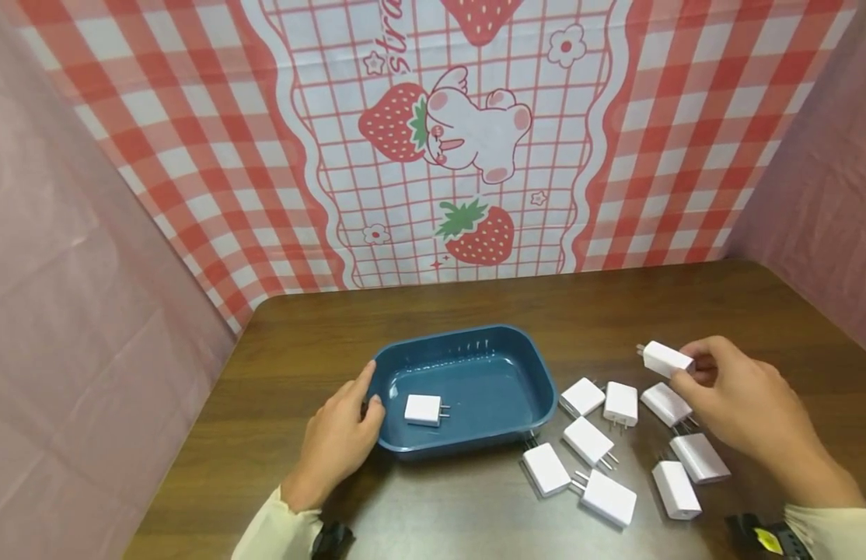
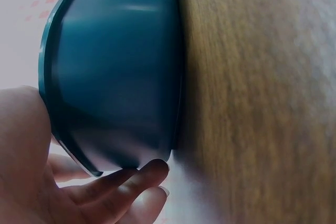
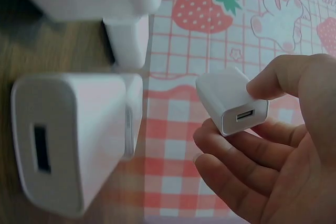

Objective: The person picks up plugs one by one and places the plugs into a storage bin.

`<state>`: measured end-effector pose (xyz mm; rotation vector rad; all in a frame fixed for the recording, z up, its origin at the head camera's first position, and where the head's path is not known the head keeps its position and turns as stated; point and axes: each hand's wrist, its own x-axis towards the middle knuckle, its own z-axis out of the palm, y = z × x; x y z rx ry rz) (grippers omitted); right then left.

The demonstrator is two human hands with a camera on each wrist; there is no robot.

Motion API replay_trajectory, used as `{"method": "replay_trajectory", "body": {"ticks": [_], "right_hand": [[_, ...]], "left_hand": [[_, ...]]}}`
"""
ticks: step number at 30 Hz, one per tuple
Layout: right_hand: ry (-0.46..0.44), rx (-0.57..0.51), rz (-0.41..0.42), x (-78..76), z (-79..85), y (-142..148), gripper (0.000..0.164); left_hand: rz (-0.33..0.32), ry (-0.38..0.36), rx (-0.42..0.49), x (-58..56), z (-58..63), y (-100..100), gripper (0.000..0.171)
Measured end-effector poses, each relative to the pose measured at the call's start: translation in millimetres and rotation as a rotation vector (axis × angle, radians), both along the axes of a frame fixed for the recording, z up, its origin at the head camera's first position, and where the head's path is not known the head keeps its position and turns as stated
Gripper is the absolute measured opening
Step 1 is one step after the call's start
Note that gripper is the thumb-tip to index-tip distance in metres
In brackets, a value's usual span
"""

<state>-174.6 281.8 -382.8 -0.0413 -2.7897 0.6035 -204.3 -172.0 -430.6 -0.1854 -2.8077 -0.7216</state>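
My right hand (image 1: 748, 397) pinches a white USB charger (image 1: 667, 359) between thumb and fingers, lifted off the table, with its prongs pointing left in the head view. The right wrist view shows the USB port on the near end of this charger (image 3: 231, 100). At the left end of a dark blue tray (image 1: 468, 443), my left hand (image 1: 340, 432) grips the rim. In the left wrist view its thumb lies at the rim and the fingers (image 2: 152, 174) touch the outer wall. One white charger (image 1: 423, 410) lies inside the tray, prongs to the right.
Several white chargers lie loose right of the tray, among them one (image 1: 608, 498) near the front and one (image 1: 676, 490) below my right hand. They rest on a brown wooden table (image 1: 321, 327). A strawberry-patterned cloth (image 1: 468, 155) hangs behind it.
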Motion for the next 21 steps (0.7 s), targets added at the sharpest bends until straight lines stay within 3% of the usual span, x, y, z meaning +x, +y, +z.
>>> {"method": "replay_trajectory", "body": {"ticks": [21], "right_hand": [[0.121,-0.041,0.092,-6.2,0.8,-54,0.024]], "left_hand": [[-0.015,0.062,0.002,-0.2,2.0,-3,0.052]]}}
